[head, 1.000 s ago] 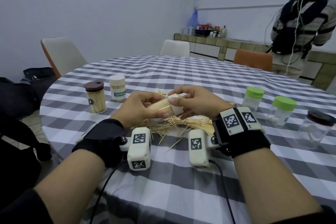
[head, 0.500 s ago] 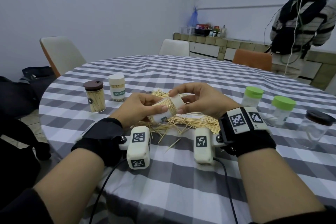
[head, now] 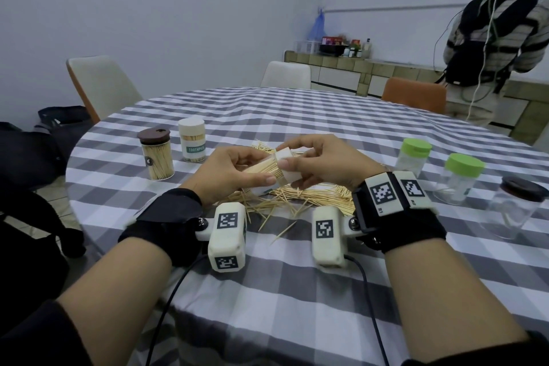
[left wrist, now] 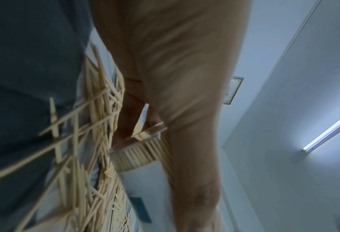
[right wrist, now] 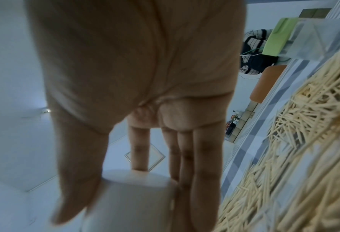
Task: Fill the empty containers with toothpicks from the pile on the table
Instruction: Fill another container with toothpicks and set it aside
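L hand (head: pixel 234 171) grips full toothpick container (head: pixel 264 174); R hand (head: pixel 319 163) grips its white cap (head: pixel 289 168) at 3 o'clock, above pile (head: pixel 300 196).

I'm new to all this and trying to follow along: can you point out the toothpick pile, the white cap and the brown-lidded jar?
pile (head: pixel 323 197): head view, on the heaped sticks right of the hands.
white cap (head: pixel 289 168): head view, on its side wall.
brown-lidded jar (head: pixel 157 157): head view, on its clear body.
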